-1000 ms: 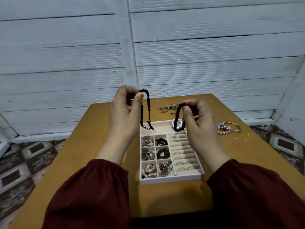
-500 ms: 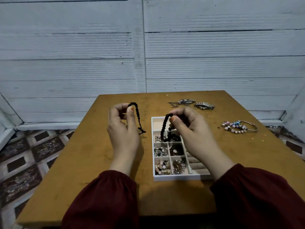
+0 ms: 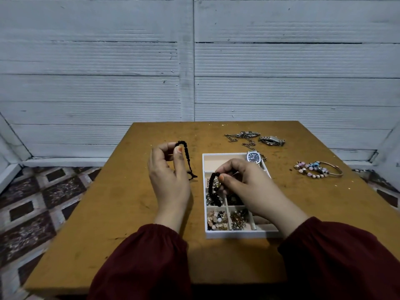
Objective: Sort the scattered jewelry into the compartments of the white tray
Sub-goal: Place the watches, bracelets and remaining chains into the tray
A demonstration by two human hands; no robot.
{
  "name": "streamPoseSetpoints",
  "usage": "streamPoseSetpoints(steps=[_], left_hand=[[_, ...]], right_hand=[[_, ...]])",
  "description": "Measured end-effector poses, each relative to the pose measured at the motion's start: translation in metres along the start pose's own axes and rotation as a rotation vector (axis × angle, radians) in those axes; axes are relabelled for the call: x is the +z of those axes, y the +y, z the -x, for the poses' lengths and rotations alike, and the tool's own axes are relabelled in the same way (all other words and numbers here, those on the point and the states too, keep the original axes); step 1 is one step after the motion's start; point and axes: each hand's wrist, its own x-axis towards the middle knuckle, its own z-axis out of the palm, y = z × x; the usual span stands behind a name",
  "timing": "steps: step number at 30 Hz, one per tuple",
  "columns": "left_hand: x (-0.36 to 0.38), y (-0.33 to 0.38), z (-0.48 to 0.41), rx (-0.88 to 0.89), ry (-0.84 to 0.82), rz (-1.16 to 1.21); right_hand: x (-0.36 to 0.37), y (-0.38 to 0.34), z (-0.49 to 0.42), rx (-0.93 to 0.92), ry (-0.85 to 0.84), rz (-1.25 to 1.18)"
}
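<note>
Your L hand [image 3: 168, 178] pinches a black knotted cord [image 3: 186, 158] btwn thumb and forefinger, raised over the table [image 3: 121, 213] just left of the white tray [image 3: 238, 234]. The cord arches over your fingertip and hangs straight down: thin, matte, bumpy w/ small knots, w/ a knotted tail at the bottom. Your R hand [image 3: 249, 187] is curled over the tray's middle, thumb and forefinger nipping the top of a black bead strand [image 3: 213, 191]. Its round, dark beads curve down into the tray's left column of small square compartments, lower end at the middle square; can't tell whether it rests on the pieces there. The tray is a shallow white rectangle w/ cream lining: one long compartment across the far end, two columns of small squares, and slotted ring rows on the right, mostly hidden by your R hand. The near squares hold pink-and-gold beads and a bronze-toned tangle. A watch w/ a dark face [image 3: 253, 157] sits at the tray's far right corner. Beyond it, on the worn orange-brown wood, lie a silver chain [image 3: 240, 137] and a silver link watch [image 3: 271, 140] side by side. Well to the right is a thin metal bangle w/ pink and blue beads [image 3: 313, 169]. Both sleeves [image 3: 140, 267] are dark red, gathered at the cuff.
</note>
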Motion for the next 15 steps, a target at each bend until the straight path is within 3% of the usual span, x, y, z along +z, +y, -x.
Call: streamPoseSetpoints(steps=[15], left_hand=[[-0.003,-0.007,0.006,-0.002,-0.016,-0.013]], right_hand=[[0.003,0.001,-0.011,-0.082,0.147,0.300]])
